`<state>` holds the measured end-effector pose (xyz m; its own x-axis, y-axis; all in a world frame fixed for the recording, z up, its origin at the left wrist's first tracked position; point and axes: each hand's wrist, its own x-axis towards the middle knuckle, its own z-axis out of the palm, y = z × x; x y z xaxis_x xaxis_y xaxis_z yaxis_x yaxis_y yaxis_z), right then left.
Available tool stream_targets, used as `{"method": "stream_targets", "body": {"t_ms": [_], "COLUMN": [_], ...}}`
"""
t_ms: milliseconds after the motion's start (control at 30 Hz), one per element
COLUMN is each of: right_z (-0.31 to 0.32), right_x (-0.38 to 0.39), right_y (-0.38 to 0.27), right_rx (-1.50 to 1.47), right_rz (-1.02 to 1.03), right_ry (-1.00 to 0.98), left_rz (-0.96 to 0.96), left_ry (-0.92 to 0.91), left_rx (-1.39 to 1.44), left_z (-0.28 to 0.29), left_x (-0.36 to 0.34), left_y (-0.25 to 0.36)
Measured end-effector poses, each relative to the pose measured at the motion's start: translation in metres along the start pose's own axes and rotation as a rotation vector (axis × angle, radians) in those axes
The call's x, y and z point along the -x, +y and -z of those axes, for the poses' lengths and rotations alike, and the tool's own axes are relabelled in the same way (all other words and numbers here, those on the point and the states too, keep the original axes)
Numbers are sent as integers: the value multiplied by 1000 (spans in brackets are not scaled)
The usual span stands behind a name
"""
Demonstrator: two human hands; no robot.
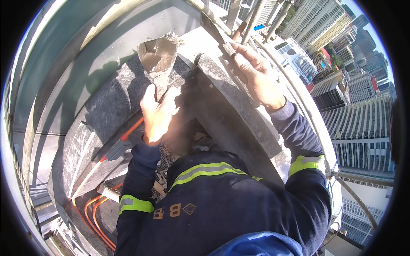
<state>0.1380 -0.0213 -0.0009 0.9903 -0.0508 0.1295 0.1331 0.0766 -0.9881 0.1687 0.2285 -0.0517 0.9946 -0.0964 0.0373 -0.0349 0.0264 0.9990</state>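
My left hand (156, 113) is closed round the short handle of a putty knife (160, 53). Its broad blade points away from me and carries grey-brown smears. Beyond it stands a grey-green panel with the knife's shadow on it. On the right, my right hand (258, 79) is closed on a flat grey metal blade (215, 29), seen nearly edge-on, close to the rim of the structure. Its handle is mostly hidden by the fingers. Between and below my hands lie dark grey, dusty slabs (239, 102), set at an angle to each other.
An orange-red rod (132, 129) lies left of my left forearm, with orange cables (96, 213) lower down. Mesh and rubble (164, 164) show in the gap before my chest. Metal poles (294, 91) line the right edge, with tall buildings (363, 123) far below. Curved panels (64, 111) rise at left.
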Motion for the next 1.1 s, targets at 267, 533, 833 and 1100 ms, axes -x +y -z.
{"method": "stream_targets", "body": {"t_ms": [267, 533, 833, 1100], "right_z": [-96, -61, -97, 55], "right_x": [32, 21, 37, 17], "right_y": [81, 80, 90, 69], "right_rx": [-964, -731, -853, 1596], "right_rz": [-193, -234, -191, 329], "right_ry": [108, 112, 211, 325], "left_rz": [75, 25, -166, -17], "left_ry": [102, 50, 12, 69], "left_rx": [202, 184, 20, 91], "left_z": [-37, -21, -32, -4], "left_x": [41, 39, 34, 30], "left_y": [-22, -34, -64, -23]}}
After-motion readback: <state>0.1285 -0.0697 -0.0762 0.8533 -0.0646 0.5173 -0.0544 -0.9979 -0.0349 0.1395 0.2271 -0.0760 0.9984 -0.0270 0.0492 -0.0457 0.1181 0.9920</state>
